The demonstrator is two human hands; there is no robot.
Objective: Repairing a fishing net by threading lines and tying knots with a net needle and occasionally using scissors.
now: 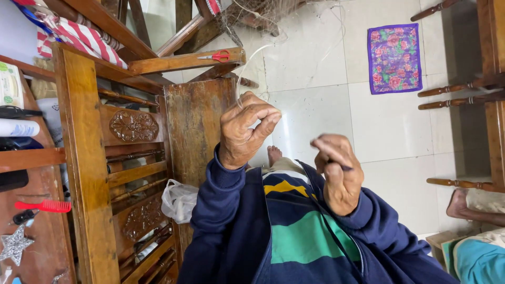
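A thin clear line [251,55], like fishing line, loops up from the left hand [243,131], whose thumb and bent fingers are pinched together on it. The loop rises toward the tangle of fine netting [252,18] at the far top of the scene. The right hand [336,173] is closed in a loose fist with the thumb pressed against the forefinger; it seems to nip something small and dark, too small to make out. Both hands are held up in front of the chest, near each other but apart, in navy sleeves [221,210] over a striped top of green, yellow and blue.

Under them is a floor of large pale tiles [389,126], glossy, with a bare foot [273,155] showing between the hands. A purple cloth with pink flowers [394,58] lies on the tiles far right.

To the left stands carved brown wooden furniture [84,158] with slats and rosettes. Red-handled scissors [215,56] rest on a wooden rail there, just left of the line's loop. A red-and-white striped cloth [84,34] lies at top left, a crumpled white plastic bag [179,200] low by the left sleeve, and a red comb [44,206] and a silver star [14,244] on a shelf at the left edge.

Turned wooden chair legs [457,89] run in from the right, cut off by the edge. At lower right another person's foot [463,205] shows, mostly out of frame.
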